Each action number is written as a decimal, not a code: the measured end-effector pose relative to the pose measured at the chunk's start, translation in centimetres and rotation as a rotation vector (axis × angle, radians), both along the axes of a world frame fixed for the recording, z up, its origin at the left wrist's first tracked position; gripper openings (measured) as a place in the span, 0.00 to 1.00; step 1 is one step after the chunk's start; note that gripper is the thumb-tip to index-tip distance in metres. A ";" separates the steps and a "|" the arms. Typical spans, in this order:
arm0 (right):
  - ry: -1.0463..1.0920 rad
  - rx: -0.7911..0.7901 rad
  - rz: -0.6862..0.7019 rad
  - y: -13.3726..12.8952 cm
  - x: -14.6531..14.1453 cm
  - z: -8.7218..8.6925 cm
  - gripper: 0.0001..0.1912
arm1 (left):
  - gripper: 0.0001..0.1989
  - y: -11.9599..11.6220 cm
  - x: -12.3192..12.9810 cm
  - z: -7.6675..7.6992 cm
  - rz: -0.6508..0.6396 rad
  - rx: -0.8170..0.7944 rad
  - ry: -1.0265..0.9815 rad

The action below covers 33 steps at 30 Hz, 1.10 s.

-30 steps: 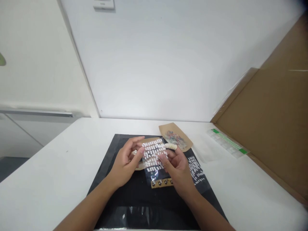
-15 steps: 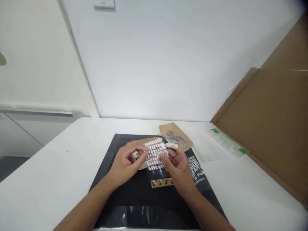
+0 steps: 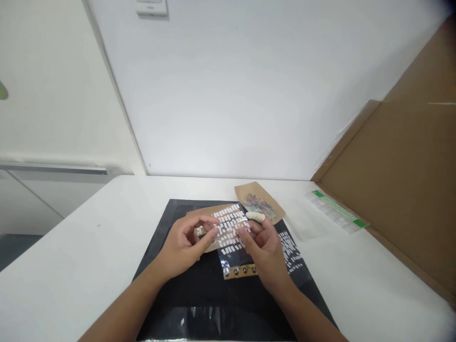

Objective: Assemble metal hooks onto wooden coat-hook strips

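Between my hands is a clear plastic sheet [image 3: 228, 219] bearing rows of small white stickers. My right hand [image 3: 265, 247] grips its right edge between thumb and fingers, and one finger wears an off-white finger cot [image 3: 255, 217]. At the sheet's left edge is my left hand [image 3: 187, 240], thumb and index fingertips drawn close together; whatever lies between them is too small to make out. Under the sheet lies a kraft paper pouch [image 3: 206, 209], partly covered, with a few white pieces by my left fingers. A tan strip with several shiny round beads [image 3: 240, 271] shows below the sheet.
A black mat [image 3: 185, 294] covers the middle of the white table [image 3: 89, 232]. Behind is another kraft pouch [image 3: 259, 202] with small coloured items. More white stickers [image 3: 290, 249] lie right of my hand. A green-and-clear plastic package [image 3: 338, 211] rests by the cardboard [image 3: 399, 190].
My hands and the sticker sheet stay nearly in place. The sheet's lower part tilts slightly and catches more light. The view has shifted a little.
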State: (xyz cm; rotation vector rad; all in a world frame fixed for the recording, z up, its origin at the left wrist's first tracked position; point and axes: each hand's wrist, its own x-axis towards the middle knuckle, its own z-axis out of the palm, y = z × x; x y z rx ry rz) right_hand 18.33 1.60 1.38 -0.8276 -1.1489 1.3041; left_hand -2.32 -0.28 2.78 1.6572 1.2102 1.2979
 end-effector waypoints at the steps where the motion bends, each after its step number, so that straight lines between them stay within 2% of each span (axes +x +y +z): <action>1: -0.004 0.001 -0.006 0.0 0.0 0.1 0.19 | 0.13 -0.1 0.0 0.1 -0.007 0.014 0.008; 6: 0.006 -0.004 -0.012 -0.1 0.0 0.2 0.20 | 0.12 -0.2 0.0 0.3 -0.045 0.057 0.028; 15: 0.013 0.005 -0.012 -0.1 0.1 0.0 0.20 | 0.13 0.0 0.2 0.1 -0.055 0.035 -0.005; 25: -0.010 0.012 -0.027 -0.1 0.2 0.4 0.19 | 0.15 0.0 0.2 -0.4 0.004 -0.051 -0.041; 33: -0.004 0.006 -0.039 0.0 0.0 0.3 0.22 | 0.13 0.3 -0.4 -0.9 0.022 -0.022 -0.018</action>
